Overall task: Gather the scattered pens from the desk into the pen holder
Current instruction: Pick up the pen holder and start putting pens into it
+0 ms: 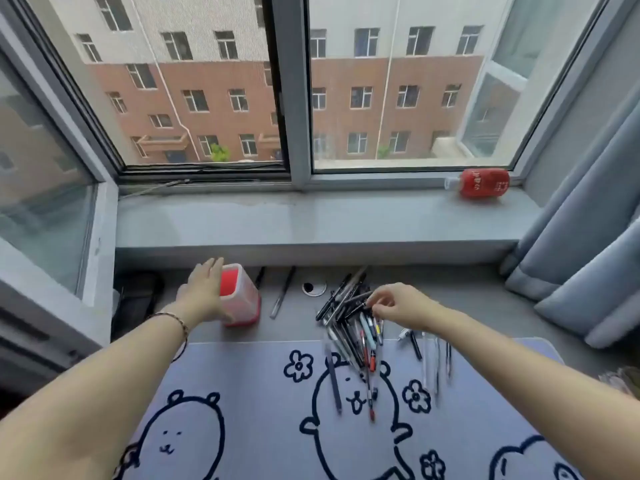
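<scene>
A square pen holder (242, 299), translucent with a red inside, stands upright at the back left of the desk. My left hand (204, 289) lies against its left side, fingers flat on the wall and thumb at the base. A heap of several pens (349, 327) lies at the middle right, spilling onto the mat. My right hand (398, 304) hovers over the heap's top, its fingertips pinched on a black pen (356, 308). More pens (433, 362) lie apart to the right, one dark pen (334, 382) on the mat, and a grey pen (282, 294) beside the holder.
A grey desk mat (270, 410) with bear and flower drawings covers the near desk. A round cable hole (313, 287) sits behind the heap. A window sill (311, 220) with a red bottle (483, 183) runs along the back; curtains (588, 254) hang at the right.
</scene>
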